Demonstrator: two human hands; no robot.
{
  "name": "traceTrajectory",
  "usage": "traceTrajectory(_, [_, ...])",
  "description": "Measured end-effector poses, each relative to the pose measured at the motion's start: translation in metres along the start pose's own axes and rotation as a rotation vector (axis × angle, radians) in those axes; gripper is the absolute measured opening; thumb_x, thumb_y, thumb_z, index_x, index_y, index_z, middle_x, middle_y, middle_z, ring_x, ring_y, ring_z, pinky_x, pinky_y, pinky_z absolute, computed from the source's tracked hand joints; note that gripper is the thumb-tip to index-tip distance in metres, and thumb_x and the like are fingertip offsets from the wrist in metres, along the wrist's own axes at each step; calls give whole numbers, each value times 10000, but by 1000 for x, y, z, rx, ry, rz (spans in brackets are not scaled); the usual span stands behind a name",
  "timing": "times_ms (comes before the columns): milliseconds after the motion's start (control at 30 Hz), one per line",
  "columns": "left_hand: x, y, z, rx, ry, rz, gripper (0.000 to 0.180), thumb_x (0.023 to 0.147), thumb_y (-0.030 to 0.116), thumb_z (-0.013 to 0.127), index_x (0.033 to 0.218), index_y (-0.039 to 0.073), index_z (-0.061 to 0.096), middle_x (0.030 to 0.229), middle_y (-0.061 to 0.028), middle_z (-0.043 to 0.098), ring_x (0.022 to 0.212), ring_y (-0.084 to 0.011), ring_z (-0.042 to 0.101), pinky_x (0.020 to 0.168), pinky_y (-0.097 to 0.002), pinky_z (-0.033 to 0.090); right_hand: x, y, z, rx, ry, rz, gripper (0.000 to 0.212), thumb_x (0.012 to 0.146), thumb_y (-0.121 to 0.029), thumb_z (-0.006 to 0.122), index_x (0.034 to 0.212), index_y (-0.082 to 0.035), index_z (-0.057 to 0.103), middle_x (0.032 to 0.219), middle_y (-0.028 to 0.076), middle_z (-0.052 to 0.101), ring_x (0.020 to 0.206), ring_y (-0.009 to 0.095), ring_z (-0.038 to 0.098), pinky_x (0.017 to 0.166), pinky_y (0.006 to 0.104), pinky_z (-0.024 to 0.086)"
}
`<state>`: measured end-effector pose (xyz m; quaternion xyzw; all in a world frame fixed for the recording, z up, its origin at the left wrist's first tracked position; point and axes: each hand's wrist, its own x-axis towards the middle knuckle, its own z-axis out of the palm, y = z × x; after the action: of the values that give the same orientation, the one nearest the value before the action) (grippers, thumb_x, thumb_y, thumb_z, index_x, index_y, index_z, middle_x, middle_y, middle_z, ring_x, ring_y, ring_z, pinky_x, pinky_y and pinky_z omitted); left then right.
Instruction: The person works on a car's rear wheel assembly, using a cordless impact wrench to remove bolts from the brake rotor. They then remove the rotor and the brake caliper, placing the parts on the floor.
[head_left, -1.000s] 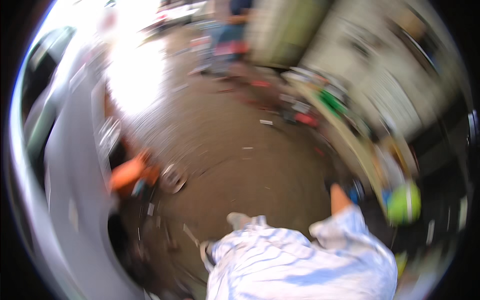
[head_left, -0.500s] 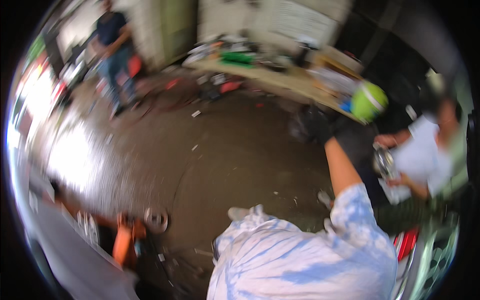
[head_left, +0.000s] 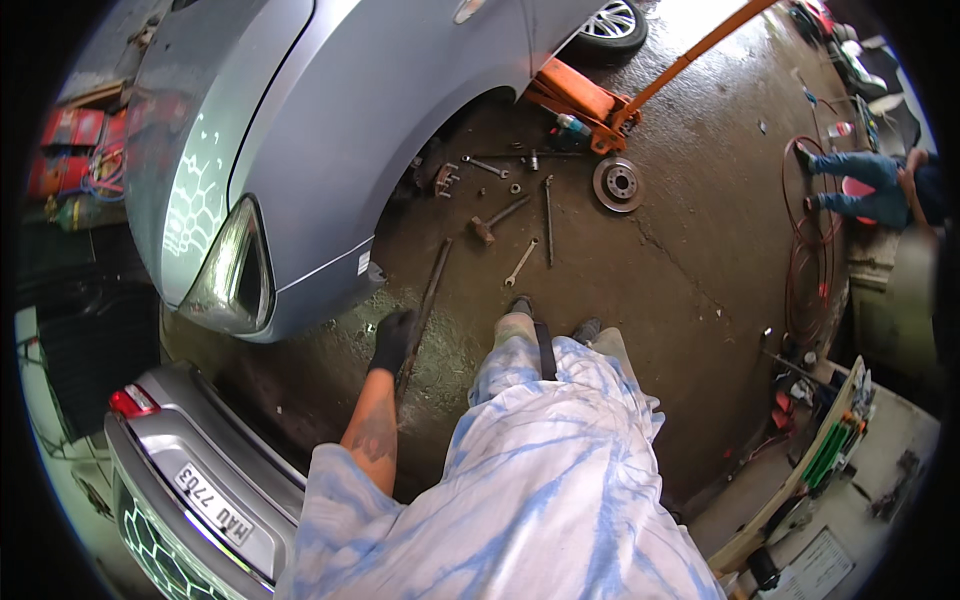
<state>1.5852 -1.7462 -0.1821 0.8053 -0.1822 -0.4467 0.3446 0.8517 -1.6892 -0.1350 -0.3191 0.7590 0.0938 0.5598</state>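
Observation:
My left hand (head_left: pixel 394 342), in a black glove, hangs low over the floor. It is right beside a long dark metal bar (head_left: pixel 432 290) on the ground; its fingers cannot be made out, and I cannot tell whether it touches the bar. My right hand is not in view. Ahead of my feet lie a hammer (head_left: pixel 484 231), a combination wrench (head_left: pixel 520 264), a long thin-handled tool (head_left: pixel 548 222) and another wrench (head_left: pixel 486 167). A brake disc (head_left: pixel 619 185) rests flat to their right. The grey car (head_left: pixel 340 170) stands over the far-left side, its wheel arch open.
An orange floor jack (head_left: pixel 580 92) reaches under the car, near a removed wheel (head_left: pixel 612 22). At lower left sits a silver car's rear (head_left: pixel 215 440). A red hose (head_left: pixel 822 260) lies coiled near another person (head_left: pixel 870 190). A cluttered workbench (head_left: pixel 790 500) stands lower right.
The view has swung left from the workbench to the car and the floor tools. My right arm, stretched toward the bench earlier, has left the view; my left arm has come in.

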Motion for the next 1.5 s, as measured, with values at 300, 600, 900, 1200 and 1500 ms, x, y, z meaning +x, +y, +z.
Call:
traceTrajectory(300, [-111,-151,7,-515,164,-760,302,886,318,612,972,29,624,840,-88,635,593,-208,578,534,-357,445,142,-160,-195,243,4,-339,355,979,-225,474,1293,-66,527,1218,147,586,1058,267,608,900,440,505])
traceTrajectory(600, [-93,-74,64,-719,68,-565,262,921,340,575,957,84,620,834,-51,632,633,-163,577,536,-297,428,171,-616,-277,204,194,-1063,545,934,-130,610,1429,-47,396,1295,81,514,1116,162,532,923,315,468])
traceTrajectory(900, [-110,114,103,-494,479,-335,299,936,298,597,1027,18,647,900,-68,656,745,-148,608,648,-293,487,150,-914,-293,305,442,-1465,590,911,-155,661,1412,16,400,1383,188,454,1279,250,451,1071,358,363])
traceTrajectory(1200, [-86,205,108,-3,436,-108,282,963,246,580,1034,-19,648,864,-66,651,790,-122,594,743,-283,472,252,-836,-164,-78,164,-1097,278,910,-335,631,956,-62,599,680,33,550,541,141,513,506,287,424])
traceTrajectory(1500, [-41,156,53,3,235,-53,263,950,226,602,1021,-23,646,824,-44,635,751,-109,557,710,-276,460,184,-632,-36,-177,-187,-292,336,894,-353,653,896,-19,611,665,70,569,476,174,548,429,315,457])
